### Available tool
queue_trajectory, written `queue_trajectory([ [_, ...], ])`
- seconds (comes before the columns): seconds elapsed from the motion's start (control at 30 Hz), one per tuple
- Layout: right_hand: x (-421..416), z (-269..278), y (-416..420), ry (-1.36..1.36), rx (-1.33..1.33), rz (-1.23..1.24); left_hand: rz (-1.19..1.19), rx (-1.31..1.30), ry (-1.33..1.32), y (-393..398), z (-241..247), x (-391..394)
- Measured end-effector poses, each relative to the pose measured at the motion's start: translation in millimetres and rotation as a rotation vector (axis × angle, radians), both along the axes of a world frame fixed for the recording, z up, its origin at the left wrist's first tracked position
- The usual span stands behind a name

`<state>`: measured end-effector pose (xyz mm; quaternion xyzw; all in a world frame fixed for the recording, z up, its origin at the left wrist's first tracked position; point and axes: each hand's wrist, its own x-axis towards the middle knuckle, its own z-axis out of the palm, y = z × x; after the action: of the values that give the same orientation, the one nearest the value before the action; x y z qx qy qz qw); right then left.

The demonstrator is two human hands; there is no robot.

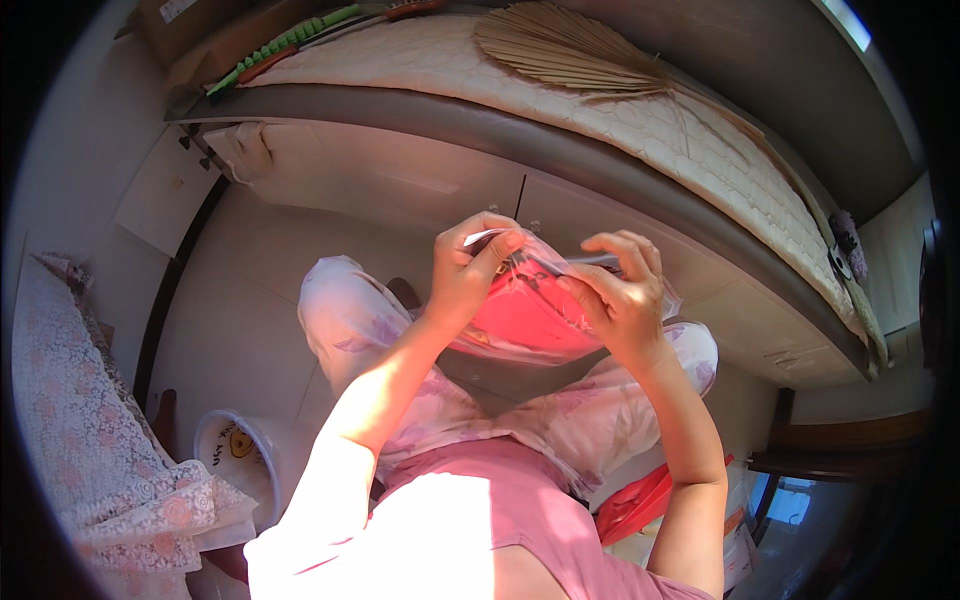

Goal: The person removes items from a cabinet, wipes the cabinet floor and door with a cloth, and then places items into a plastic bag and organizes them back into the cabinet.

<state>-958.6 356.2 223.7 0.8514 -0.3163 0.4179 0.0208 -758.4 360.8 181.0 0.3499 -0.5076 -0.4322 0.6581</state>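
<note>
A clear plastic bag with something pink-red inside hangs between my hands, above my knees. My left hand pinches the bag's upper left edge between thumb and fingers, where a white strip shows. On the other side, my right hand grips the upper right part with thumb and index finger, its other fingers raised and curled. Dark printed marks show near the top of the bag. What the pink-red contents are, I cannot tell.
A ledge with a quilted cream pad curves across the far side above pale cabinet doors. On the pad lie a palm-leaf fan and a green massage stick. A white bin, lace cloth and red bag are nearby.
</note>
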Motion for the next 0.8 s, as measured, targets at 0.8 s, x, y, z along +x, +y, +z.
queue_trajectory([
  [0.8, 71, -63, -8, -0.257, 1.144, 0.160, 0.242, 0.401, 0.225, 46, -79, 81],
])
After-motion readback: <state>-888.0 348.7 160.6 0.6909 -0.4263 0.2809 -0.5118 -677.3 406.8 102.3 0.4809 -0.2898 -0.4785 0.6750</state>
